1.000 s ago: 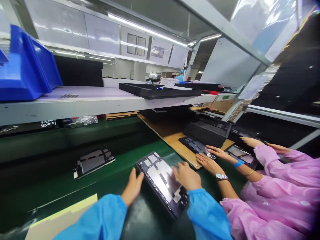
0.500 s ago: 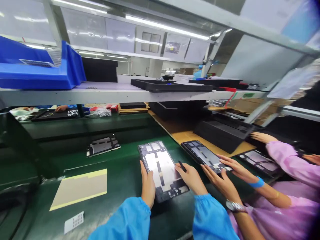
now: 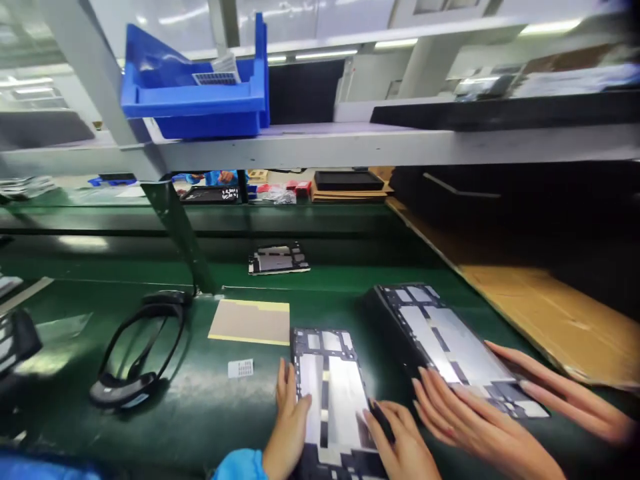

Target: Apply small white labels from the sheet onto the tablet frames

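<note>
My left hand grips the left edge of a tablet housing, its thumb on the silvery inner face and its fingers along the side. The housing has a black frame and a dark strip down the middle; its lower end runs out of view. At its right edge, my right hand is closed around a black pen-like tool, with the thumb over the housing. A small white label sheet and a beige sheet with yellow edges lie to the left on the green bench.
On the right, a co-worker's hands hold a similar tablet housing. Another housing lies farther back. A black headband-like device sits at left. Overhead runs a shelf with a blue bin. Cardboard lies at right.
My view has swung left and down, bringing in the headband-like device, while the co-worker's pink sleeves have left the picture. Both hands remain on the housing, which appears lower.
</note>
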A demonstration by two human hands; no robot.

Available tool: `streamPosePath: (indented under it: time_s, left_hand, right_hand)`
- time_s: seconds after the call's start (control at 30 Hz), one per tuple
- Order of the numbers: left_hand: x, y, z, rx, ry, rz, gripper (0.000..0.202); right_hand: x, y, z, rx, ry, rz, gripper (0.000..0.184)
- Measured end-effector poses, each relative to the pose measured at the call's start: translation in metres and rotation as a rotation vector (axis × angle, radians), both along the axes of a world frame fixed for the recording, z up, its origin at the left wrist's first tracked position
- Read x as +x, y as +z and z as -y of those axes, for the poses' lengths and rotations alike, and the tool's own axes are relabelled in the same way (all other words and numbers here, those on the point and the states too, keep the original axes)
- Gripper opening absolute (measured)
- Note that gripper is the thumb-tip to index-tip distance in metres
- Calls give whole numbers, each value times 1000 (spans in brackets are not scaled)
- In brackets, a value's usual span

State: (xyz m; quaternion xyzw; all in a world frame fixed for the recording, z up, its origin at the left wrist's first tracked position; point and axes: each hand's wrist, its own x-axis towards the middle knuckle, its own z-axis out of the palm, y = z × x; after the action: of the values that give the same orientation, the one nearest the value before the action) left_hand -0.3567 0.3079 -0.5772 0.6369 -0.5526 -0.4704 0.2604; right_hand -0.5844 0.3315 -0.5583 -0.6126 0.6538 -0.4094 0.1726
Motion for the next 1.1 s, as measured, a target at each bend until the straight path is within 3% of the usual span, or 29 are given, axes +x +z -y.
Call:
streamPosePath:
  time_s: [0.1,0.17,0.23,0.3,0.37,0.43,0.57,0.67,0.83,1.1]
  left_hand:
    - [21,23,-6,-149,-84,-47,56]
    - [45,38,-5,-284,-98,-22,39]
    - [73,47,8,-403,-62,70,31]
    - [98,49,35,-513,-22,209,31]
    - [115,46,69,-578,-39,354,34]
    - [125,41,101,-545,-114,473,37]
    - [129,27,131,-440,-203,545,39]
    - [130,19,129,-455,-198,532,39]
    - [131,11,123,-490,-231,604,41]
    - [129,8,121,-552,-234,710,41]
  right_hand:
    - [11,39,4,15,21,59,35]
    - [29,68,17,34,78,173,37]
    - [55,90,46,45,144,314,45]
    - [85,99,91,176,247,479,50]
    - [114,95,144,300,398,687,50]
    - [139,83,194,410,464,816,43]
    - [170,50,260,524,489,809,33]
    - [179,30,277,574,530,780,40]
    - [178,7,283,621,588,762,45]
    - [171,0,287,647,642,751,51]
